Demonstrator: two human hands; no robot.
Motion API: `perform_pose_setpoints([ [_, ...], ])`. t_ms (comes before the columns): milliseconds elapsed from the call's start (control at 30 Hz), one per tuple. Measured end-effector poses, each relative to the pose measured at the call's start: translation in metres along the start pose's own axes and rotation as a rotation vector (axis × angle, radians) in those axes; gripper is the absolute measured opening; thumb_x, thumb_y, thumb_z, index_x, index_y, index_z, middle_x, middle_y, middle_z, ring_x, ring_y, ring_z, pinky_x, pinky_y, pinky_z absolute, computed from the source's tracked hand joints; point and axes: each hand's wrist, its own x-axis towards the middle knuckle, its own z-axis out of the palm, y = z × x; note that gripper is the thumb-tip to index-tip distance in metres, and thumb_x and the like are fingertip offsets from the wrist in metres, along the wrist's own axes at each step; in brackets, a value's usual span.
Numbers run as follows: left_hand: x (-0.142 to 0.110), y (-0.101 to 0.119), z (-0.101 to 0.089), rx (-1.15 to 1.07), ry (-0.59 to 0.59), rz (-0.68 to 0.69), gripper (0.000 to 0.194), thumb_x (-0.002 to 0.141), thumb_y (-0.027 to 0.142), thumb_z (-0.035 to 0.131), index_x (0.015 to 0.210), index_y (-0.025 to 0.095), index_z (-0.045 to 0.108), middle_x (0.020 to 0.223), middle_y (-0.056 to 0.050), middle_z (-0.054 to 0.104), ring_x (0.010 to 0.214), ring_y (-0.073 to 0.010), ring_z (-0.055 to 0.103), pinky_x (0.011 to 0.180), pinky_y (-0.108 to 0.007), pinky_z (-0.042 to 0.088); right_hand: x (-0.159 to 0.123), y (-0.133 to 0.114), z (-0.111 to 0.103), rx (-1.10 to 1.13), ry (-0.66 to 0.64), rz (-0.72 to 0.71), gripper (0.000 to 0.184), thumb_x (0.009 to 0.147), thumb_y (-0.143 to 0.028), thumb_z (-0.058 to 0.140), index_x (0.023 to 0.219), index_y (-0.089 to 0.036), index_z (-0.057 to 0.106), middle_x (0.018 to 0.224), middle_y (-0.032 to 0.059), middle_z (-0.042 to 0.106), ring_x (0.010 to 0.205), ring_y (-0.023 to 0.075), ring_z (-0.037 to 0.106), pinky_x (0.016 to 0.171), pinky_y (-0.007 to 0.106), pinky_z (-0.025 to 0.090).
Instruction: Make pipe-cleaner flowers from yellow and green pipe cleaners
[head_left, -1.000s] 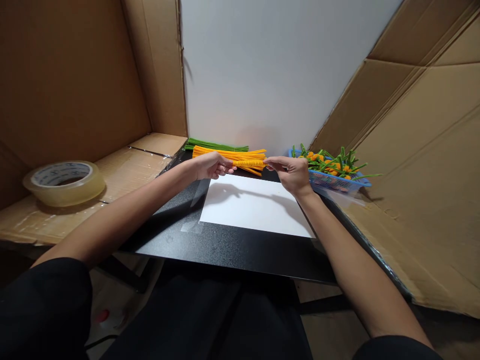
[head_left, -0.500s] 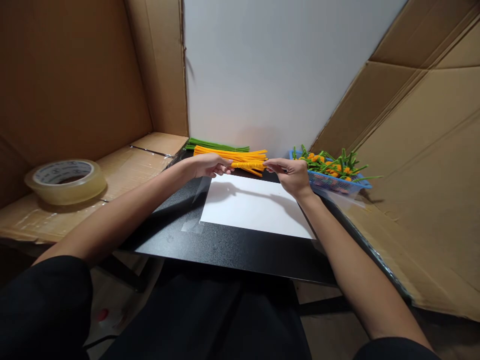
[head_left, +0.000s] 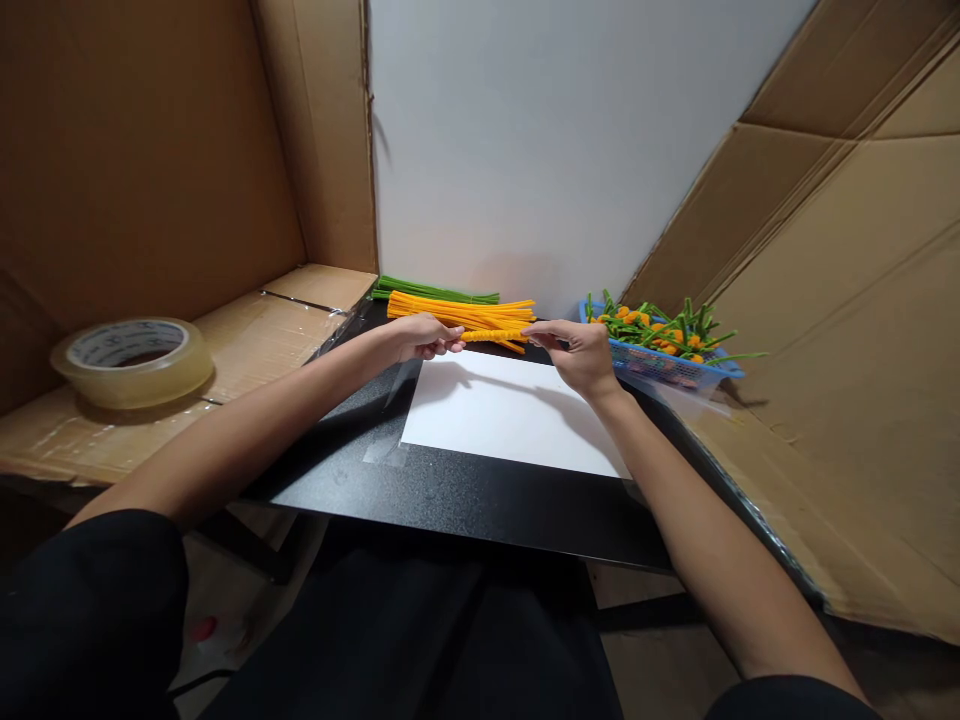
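Note:
Between my two hands stretches a twisted orange pipe cleaner [head_left: 491, 336], held level above the far edge of a white sheet of paper [head_left: 510, 410]. My left hand [head_left: 426, 337] pinches its left end with thumb and fingers. At the other end, my right hand [head_left: 577, 352] closes its fingertips on the tip. Just behind lies a bundle of straight orange pipe cleaners [head_left: 457, 308], partly hidden by my hands. Green pipe cleaners [head_left: 439, 291] lie behind that bundle, against the white back panel.
A blue basket [head_left: 675, 375] at the right holds several green-and-orange pipe cleaner pieces. On cardboard at the left rests a large roll of clear tape [head_left: 135, 362]. The paper lies on a black table [head_left: 450, 500], with cardboard walls [head_left: 847, 330] at both sides.
My right hand has shifted slightly left, and the orange piece between my hands looks more tightly twisted. My left hand has barely moved.

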Motion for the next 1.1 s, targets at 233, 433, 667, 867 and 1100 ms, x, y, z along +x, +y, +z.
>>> perform_pose_setpoints([
  [233,0.001,-0.006,0.007,0.082,0.256,0.091,0.031,0.08,0.038,0.075,0.06,0.015,0.071,0.067,-0.01,0.072,0.052,-0.0103,0.045,0.049,-0.025,0.032,-0.003,0.01,0.014,0.077,-0.045,0.057,0.017,0.078,-0.03,0.073,0.091,-0.022,0.083,0.093,0.0045,0.082,0.085,0.0254,0.078,0.088,0.045,0.064],
  [433,-0.006,0.008,0.011,0.37,0.388,0.186,0.023,0.086,0.034,0.071,0.073,0.014,0.071,0.075,-0.009,0.076,0.059,-0.0125,0.056,0.058,-0.024,0.038,-0.004,0.013,0.016,0.028,-0.079,0.115,0.019,0.071,-0.02,0.075,0.088,-0.021,0.083,0.09,0.0044,0.082,0.081,0.0244,0.078,0.084,0.041,0.065],
  [667,-0.016,0.017,0.013,0.866,0.364,0.61,0.02,0.097,0.023,0.052,0.091,0.016,0.07,0.084,-0.007,0.074,0.08,-0.0185,0.064,0.074,-0.028,0.04,-0.004,0.014,0.019,-0.066,-0.163,0.17,0.024,0.064,-0.013,0.078,0.086,-0.019,0.082,0.08,0.0042,0.08,0.072,0.0229,0.076,0.074,0.036,0.063],
  [867,-0.018,0.014,0.01,1.101,0.355,0.614,0.026,0.101,0.026,0.047,0.093,0.015,0.069,0.086,-0.01,0.071,0.083,-0.021,0.062,0.068,-0.029,0.035,-0.002,0.012,0.017,-0.166,-0.129,0.146,0.02,0.064,-0.009,0.078,0.082,-0.018,0.08,0.078,0.0047,0.079,0.07,0.0222,0.074,0.072,0.034,0.059],
  [1100,-0.017,0.012,0.013,1.116,0.373,0.648,0.027,0.1,0.025,0.047,0.089,0.015,0.07,0.082,-0.01,0.072,0.08,-0.0214,0.062,0.067,-0.029,0.037,-0.002,0.01,0.017,-0.305,-0.147,0.086,0.019,0.067,-0.008,0.077,0.083,-0.017,0.078,0.078,0.0043,0.077,0.069,0.0203,0.07,0.067,0.03,0.052],
])
